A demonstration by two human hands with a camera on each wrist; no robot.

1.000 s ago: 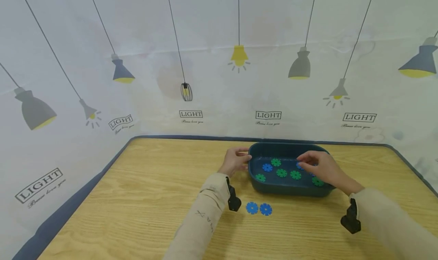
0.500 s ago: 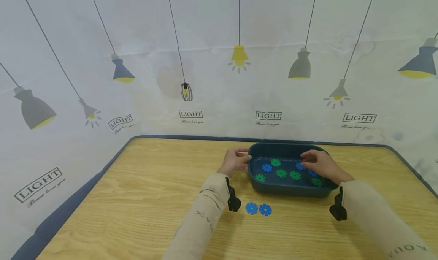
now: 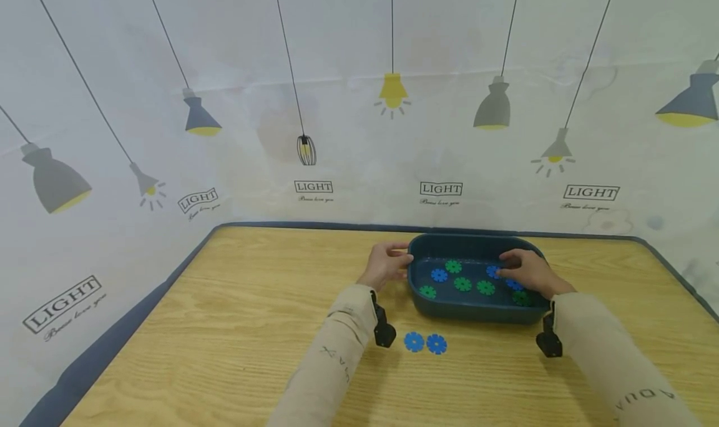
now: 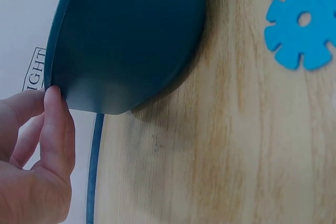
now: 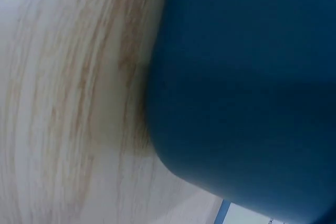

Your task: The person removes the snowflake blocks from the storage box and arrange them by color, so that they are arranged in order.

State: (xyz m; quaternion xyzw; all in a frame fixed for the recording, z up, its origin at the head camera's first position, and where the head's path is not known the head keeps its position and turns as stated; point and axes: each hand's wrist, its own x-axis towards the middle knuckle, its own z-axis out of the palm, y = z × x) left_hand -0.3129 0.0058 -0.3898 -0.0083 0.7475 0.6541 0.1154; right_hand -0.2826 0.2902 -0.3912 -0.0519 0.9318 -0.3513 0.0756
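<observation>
A dark teal basin (image 3: 477, 313) stands near the table's far edge. On its floor lie several notched plastic discs, some green, like this green disc (image 3: 462, 284), some blue. My left hand (image 3: 384, 265) holds the basin's left end, fingertips at the rim, as the left wrist view also shows. Reaching over the right side, my right hand (image 3: 528, 271) is inside the basin, its thumb overlapping the edge of a blue disc (image 3: 492, 271); thumb and forefinger are apart. Another blue disc (image 3: 513, 284) lies partly under this hand. The right wrist view shows only the basin's outer wall (image 5: 241, 103).
Two blue discs lie side by side on the wooden table (image 3: 236, 327) in front of the basin: a left disc (image 3: 414, 342) and a right disc (image 3: 436, 344). Behind the table hangs a pale cloth (image 3: 348, 121) printed with lamps.
My right hand has shifted slightly right within the basin, its forearm swinging inward to the left, uncovering more of the blue discs. My left hand stays at the rim.
</observation>
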